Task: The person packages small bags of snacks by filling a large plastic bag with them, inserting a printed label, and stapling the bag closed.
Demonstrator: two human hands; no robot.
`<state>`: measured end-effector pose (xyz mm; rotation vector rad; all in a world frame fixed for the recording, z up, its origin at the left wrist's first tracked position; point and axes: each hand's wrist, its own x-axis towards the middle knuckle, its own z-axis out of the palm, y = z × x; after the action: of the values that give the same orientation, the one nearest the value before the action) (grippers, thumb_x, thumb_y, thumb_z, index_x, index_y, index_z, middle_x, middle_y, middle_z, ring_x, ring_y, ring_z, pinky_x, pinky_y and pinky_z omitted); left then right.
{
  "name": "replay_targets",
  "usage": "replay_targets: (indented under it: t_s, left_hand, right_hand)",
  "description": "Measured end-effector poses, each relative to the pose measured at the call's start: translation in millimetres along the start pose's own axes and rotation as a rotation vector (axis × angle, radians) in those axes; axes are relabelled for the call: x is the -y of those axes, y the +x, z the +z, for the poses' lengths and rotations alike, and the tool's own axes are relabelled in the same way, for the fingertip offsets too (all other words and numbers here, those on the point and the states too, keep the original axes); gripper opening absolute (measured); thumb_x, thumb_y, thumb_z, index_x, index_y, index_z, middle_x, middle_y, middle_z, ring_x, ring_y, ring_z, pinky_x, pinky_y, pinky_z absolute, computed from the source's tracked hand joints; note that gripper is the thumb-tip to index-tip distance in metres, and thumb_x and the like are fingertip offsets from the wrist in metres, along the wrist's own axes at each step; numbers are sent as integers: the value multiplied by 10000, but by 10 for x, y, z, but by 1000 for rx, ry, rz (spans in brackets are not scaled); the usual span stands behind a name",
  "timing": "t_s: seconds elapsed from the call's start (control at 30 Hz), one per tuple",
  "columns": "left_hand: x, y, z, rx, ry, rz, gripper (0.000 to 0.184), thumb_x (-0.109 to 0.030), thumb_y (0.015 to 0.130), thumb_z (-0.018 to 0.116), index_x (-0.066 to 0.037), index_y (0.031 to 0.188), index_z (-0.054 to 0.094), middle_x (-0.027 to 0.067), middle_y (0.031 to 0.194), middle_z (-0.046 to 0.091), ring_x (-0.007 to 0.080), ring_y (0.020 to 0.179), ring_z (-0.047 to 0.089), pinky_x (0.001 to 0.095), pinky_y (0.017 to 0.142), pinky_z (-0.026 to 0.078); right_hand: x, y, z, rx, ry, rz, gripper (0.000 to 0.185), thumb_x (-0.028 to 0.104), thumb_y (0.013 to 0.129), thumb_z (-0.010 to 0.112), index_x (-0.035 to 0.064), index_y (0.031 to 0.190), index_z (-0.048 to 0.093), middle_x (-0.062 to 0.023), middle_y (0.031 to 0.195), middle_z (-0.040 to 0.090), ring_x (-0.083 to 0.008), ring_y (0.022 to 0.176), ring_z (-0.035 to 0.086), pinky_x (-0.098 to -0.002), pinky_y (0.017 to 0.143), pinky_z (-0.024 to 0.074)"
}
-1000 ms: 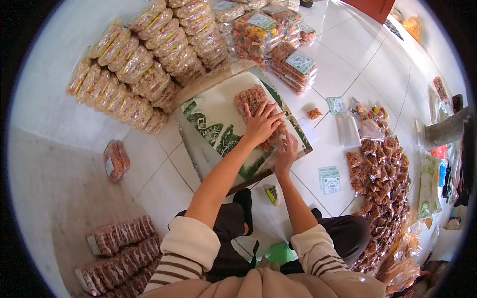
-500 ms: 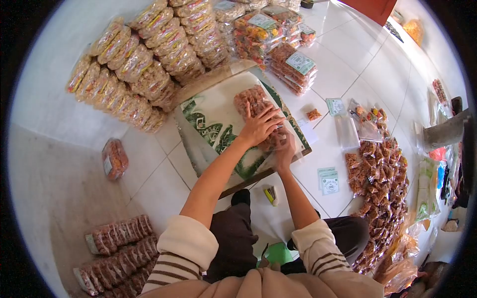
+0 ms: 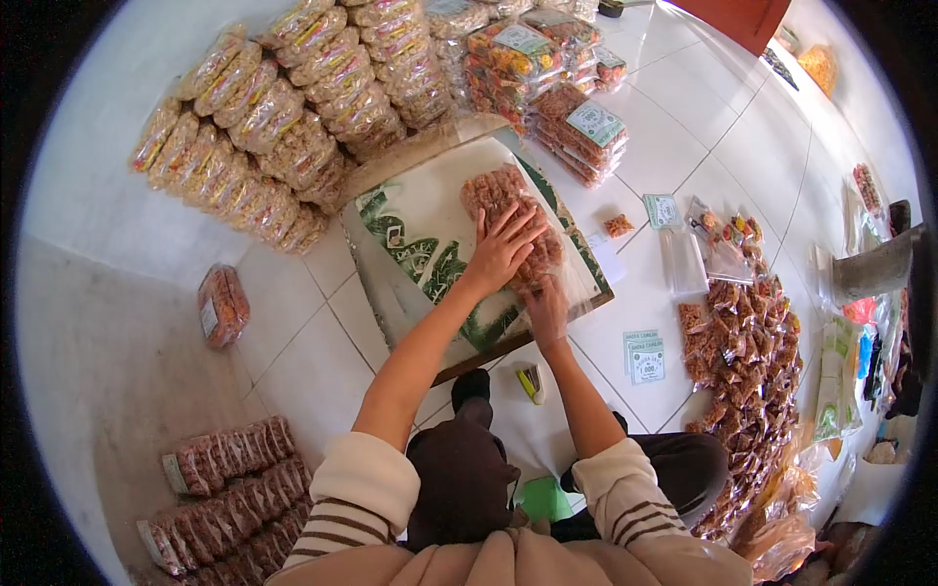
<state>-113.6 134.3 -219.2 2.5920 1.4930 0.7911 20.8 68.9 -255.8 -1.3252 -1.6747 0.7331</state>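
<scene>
Work surface: low, square white board with dark-green print and a brown edge, set on white floor tiles, centre of frame.

Item in hand: long clear-plastic bag of reddish-brown snack pieces, lying slantwise on the right half of the board, its lower end close to the board's lower-right edge.

Left hand: laid palm-down across the bag's middle, fingers spread, none seen curled under it.

Right hand: at the bag's lower end, against clear film. Whether its fingers pinch the film or only press it, cannot tell; they are blurred and partly hidden.

Nearby: small yellow-green and dark stapler-like tool on the tiles just below the board; pale-green printed paper cards right of centre; heap of small clear packets with brown contents at right.

Risks (judgement):
1. Too much weight from the left palm could crumble the contents, if brittle.
2. Film slipping from the right hand could let the lower end gape and pieces spill.
3. Uneven push from the 2 hands could slide the bag over the near edge.
4. A shifting foot could knock the tool away.
</scene>
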Motion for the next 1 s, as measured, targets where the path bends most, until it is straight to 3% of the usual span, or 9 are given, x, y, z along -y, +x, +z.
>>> replay_targets:
  t_s: [0.17,0.3,0.33,0.4,0.53,0.7,0.9,0.93,1.0]
  left_hand:
    - [-33,-89,-9,41,27,32,357,-318,894,389,-302,1249,429,-20,1388,264,231,1297,182,563,1013,11]
    - [-204,-261,-20,-185,-226,-148,433,-358,900,373,-170,1290,368,86,1372,255,283,1263,211,512,1020,84]
    - [-303,-376,-33,-351,-370,-262,468,-355,896,392,-115,1295,344,125,1352,265,291,1243,235,489,1018,122]
    - [-504,-728,-13,-328,-379,-426,530,-316,856,486,-22,1266,325,185,1247,348,326,1123,340,445,975,200]
    - [-668,-1062,8,-289,-332,-290,478,-315,858,490,-41,1227,359,156,1131,456,289,1060,409,433,944,228]
    - [-714,-817,2,-164,-455,-781,249,-266,865,511,-86,1017,430,10,800,584,193,752,554,368,760,304]
    - [-598,-807,131,-153,-288,-752,187,-207,835,550,-117,961,445,5,734,577,213,626,547,397,701,331]
    - [-640,-812,96,-188,-495,-800,186,-160,812,559,-103,962,466,36,805,555,231,734,527,412,703,360]
    - [-763,-807,4,-276,-320,-671,193,-140,801,560,-94,967,473,54,859,533,239,791,504,399,723,369]
  right_hand:
    - [228,78,166,-220,7,-14,371,17,727,591,14,1076,467,-186,999,517,-364,868,530,-393,745,441]
    - [114,-43,25,-166,-37,-80,351,20,723,599,20,1060,500,-167,1006,524,-341,870,535,-382,753,439]
    - [142,-204,-90,-144,22,24,343,15,730,589,28,1064,513,-156,993,528,-316,871,534,-368,755,436]
    - [157,-424,-233,-121,76,129,336,9,737,579,35,1068,525,-146,980,531,-292,873,533,-354,756,433]
    - [182,-486,-247,-97,3,-55,330,-19,735,552,44,1059,540,-137,1027,535,-283,956,519,-352,817,420]
    - [184,-233,-155,51,40,-228,307,-44,737,523,16,1038,537,-153,1063,530,-327,987,497,-377,856,398]
    - [79,-206,-196,168,51,-278,293,-54,750,491,14,1030,544,-148,1079,530,-322,1026,486,-367,886,390]
    - [80,-298,-288,178,6,-272,279,-68,733,483,3,993,554,-160,1068,534,-325,1015,488,-370,879,393]
    - [43,-509,-519,120,-50,-302,253,-90,692,478,3,906,575,-158,991,554,-313,977,500,-362,845,412]
